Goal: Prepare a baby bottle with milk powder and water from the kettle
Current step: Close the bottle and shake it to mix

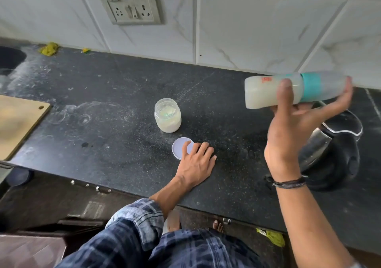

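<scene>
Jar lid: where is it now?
Head view, centre: the lid lies flat on the black counter, just in front of the open jar, with the left hand touching it.

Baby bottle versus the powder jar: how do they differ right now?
The baby bottle lies sideways in the air, held by the right hand; the powder jar stands upright on the counter. The baby bottle is closed, with a teal collar; the powder jar is open, its lid lying apart under fingers of the left hand. The baby bottle is long and slim, the powder jar short and squat. Both are translucent with whitish contents.
</scene>
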A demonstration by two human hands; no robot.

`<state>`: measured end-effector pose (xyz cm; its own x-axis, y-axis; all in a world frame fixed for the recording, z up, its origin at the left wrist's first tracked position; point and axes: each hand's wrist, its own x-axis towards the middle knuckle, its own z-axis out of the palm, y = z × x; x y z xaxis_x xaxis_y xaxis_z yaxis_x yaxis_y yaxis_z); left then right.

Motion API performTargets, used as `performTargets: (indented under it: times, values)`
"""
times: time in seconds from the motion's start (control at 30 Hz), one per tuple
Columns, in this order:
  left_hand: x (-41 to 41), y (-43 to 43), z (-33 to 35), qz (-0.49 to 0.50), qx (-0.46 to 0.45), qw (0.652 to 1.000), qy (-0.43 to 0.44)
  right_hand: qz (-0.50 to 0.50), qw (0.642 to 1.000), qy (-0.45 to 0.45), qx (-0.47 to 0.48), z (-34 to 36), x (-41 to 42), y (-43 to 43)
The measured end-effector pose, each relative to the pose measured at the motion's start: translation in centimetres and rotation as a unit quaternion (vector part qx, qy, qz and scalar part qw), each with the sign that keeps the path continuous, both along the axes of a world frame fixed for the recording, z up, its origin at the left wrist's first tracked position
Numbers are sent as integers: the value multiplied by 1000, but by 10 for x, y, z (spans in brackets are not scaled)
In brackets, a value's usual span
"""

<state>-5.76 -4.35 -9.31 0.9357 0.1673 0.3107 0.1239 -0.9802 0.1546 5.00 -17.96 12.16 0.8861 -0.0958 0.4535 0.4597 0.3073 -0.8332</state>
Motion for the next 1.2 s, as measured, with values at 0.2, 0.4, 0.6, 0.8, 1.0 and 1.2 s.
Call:
performTargets:
  times: [0.2,0.4,0.6,0.8,1.0,1.2]
  values:
    - [0,0,1,0,-9,1000,13,75,992,36,-92,-7,-8,1]
    - [-1,-1,4,0,-9,1000,19,104,986,56,-118,-14,-7,3]
    - [-1,0,3,-2,-9,1000,7,8,997,-28,-68,-3,0,1]
    - [1,0,-1,2,-9,1000,-2,11,999,3,-35,-6,-8,0]
    - [1,1,0,-5,-10,1000,-1,82,988,67,-108,-4,-4,-4]
    - [0,1,0,-7,-10,1000,3,88,985,42,-140,0,6,3]
